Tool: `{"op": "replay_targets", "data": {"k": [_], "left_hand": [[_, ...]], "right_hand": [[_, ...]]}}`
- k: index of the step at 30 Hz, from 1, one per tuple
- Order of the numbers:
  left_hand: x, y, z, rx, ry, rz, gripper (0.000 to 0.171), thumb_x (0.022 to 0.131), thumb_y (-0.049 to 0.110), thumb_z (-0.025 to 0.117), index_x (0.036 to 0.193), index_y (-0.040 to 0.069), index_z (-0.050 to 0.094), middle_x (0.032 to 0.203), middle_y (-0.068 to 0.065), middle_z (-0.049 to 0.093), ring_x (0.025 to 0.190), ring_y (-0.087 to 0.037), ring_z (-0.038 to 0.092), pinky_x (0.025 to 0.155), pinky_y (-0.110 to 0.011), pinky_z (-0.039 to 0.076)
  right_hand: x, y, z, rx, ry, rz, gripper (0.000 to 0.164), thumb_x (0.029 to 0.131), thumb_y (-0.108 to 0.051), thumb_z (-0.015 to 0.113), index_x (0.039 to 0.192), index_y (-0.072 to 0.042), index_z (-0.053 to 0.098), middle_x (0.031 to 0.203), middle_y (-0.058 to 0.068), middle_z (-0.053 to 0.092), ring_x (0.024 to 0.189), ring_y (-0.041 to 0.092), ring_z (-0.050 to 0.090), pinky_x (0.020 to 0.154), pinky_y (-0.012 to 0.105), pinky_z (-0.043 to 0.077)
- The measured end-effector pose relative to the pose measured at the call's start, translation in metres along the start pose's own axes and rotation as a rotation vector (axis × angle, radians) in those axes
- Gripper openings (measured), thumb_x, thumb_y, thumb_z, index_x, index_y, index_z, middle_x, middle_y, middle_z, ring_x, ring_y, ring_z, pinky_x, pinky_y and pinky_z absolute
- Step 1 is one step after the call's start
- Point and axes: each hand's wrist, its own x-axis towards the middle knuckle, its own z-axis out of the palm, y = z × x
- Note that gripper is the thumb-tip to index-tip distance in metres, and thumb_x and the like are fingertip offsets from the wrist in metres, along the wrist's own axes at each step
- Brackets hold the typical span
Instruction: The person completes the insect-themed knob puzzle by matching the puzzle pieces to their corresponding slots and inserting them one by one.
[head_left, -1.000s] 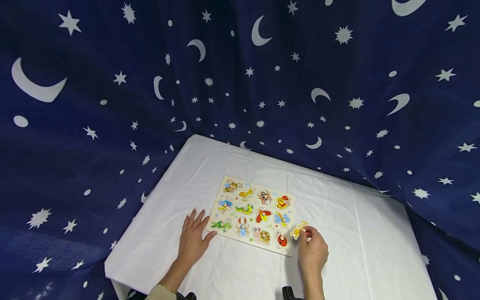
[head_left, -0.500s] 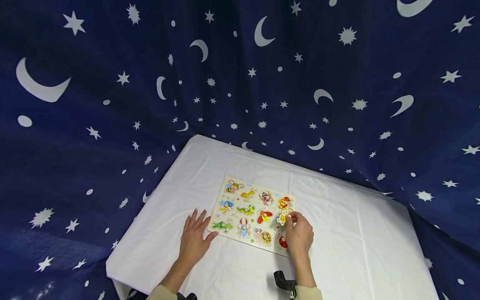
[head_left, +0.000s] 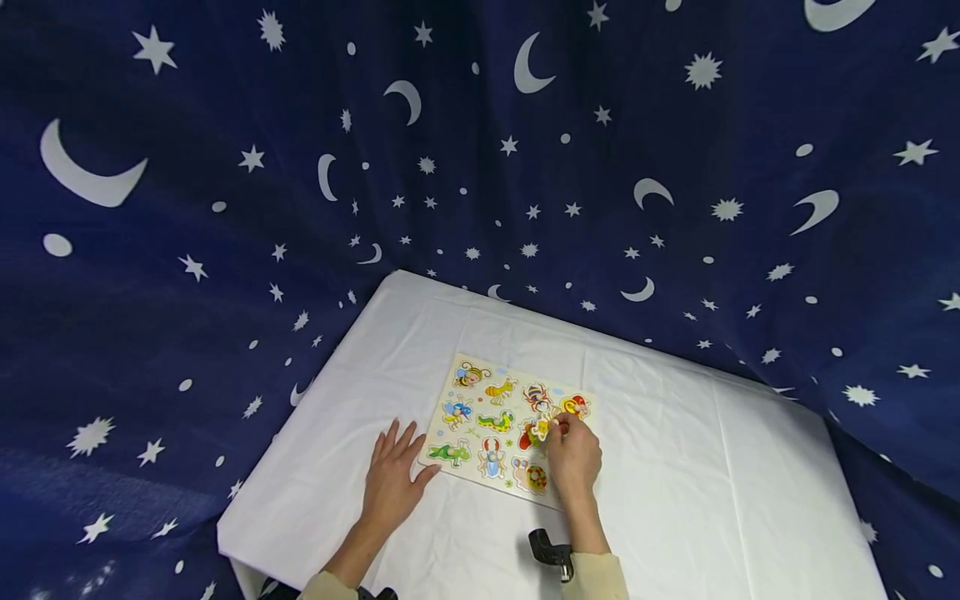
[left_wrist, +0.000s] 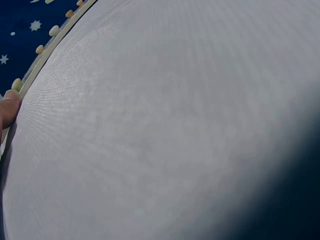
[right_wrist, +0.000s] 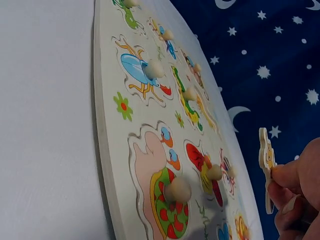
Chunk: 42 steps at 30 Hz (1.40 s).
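In the head view, a wooden insect peg puzzle [head_left: 476, 476] lies flat on the white cloth. My right hand [head_left: 576, 460] pinches a yellow insect puzzle piece [head_left: 542, 427] by its knob, over the right half of the board. The right wrist view shows this piece [right_wrist: 265, 150] edge-on, raised above the board. A snail piece [right_wrist: 150, 165] and other knobbed insects sit in their recesses there. A yellow insect picture [head_left: 499, 391] in the back row shows no knob. My left hand [head_left: 392, 487] rests with spread fingers beside the board's left corner, thumb [left_wrist: 9, 111] at its edge.
A white-clothed table [head_left: 690, 483] bears the board. Dark blue curtain [head_left: 480, 125] with silver moons and stars hangs around the far and side edges. A black wrist-worn device [head_left: 550, 550] juts out beside my right wrist, over the cloth.
My right hand has carried the yellow piece from beside the board's right edge leftward and slightly back, over the board. The left hand has stayed at the corner; the head view has shifted slightly.
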Motion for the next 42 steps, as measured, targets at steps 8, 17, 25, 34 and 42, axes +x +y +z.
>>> {"op": "replay_targets", "data": {"k": [8, 17, 25, 34, 42], "left_hand": [[0.0, -0.001, 0.0, 0.007, -0.004, -0.001, 0.061, 0.079, 0.041, 0.079, 0.128, 0.008, 0.064, 0.145, -0.014, 0.052, 0.147, -0.036, 0.03, 0.12, -0.054, 0.02], [-0.001, 0.0, 0.0, 0.003, 0.001, -0.001, 0.06, 0.078, 0.04, 0.08, 0.127, 0.008, 0.064, 0.144, -0.014, 0.053, 0.146, -0.036, 0.031, 0.12, -0.054, 0.02], [-0.001, 0.0, 0.0, 0.005, 0.001, -0.005, 0.06, 0.078, 0.039, 0.08, 0.127, 0.009, 0.064, 0.144, -0.013, 0.053, 0.146, -0.036, 0.031, 0.12, -0.053, 0.019], [-0.001, -0.001, 0.001, 0.011, -0.001, -0.004, 0.06, 0.079, 0.041, 0.079, 0.127, 0.009, 0.064, 0.144, -0.013, 0.053, 0.146, -0.036, 0.031, 0.12, -0.054, 0.02], [0.0, 0.0, 0.001, 0.015, -0.02, -0.011, 0.06, 0.079, 0.042, 0.079, 0.128, 0.01, 0.064, 0.146, -0.013, 0.052, 0.147, -0.035, 0.029, 0.121, -0.052, 0.02]], "right_hand": [[0.002, -0.004, 0.004, -0.014, -0.015, -0.017, 0.01, 0.087, -0.017, 0.068, 0.092, -0.009, 0.071, 0.077, 0.004, 0.069, 0.073, 0.029, 0.066, 0.06, 0.047, 0.048], [0.007, -0.007, 0.007, 0.031, -0.062, -0.132, 0.005, 0.086, -0.009, 0.069, 0.091, -0.009, 0.069, 0.074, 0.003, 0.07, 0.064, 0.021, 0.061, 0.056, 0.036, 0.045], [0.009, -0.012, 0.011, 0.089, 0.005, -0.207, 0.009, 0.076, -0.004, 0.068, 0.083, -0.01, 0.07, 0.066, 0.001, 0.067, 0.056, 0.013, 0.057, 0.053, 0.028, 0.043], [0.011, -0.021, 0.014, 0.099, 0.01, -0.237, 0.01, 0.078, -0.004, 0.072, 0.086, -0.01, 0.072, 0.073, 0.005, 0.066, 0.06, 0.017, 0.056, 0.057, 0.033, 0.045], [0.009, -0.026, 0.019, 0.068, -0.046, -0.232, 0.01, 0.083, -0.005, 0.072, 0.091, -0.011, 0.073, 0.083, 0.007, 0.066, 0.07, 0.02, 0.062, 0.064, 0.036, 0.05]]}}
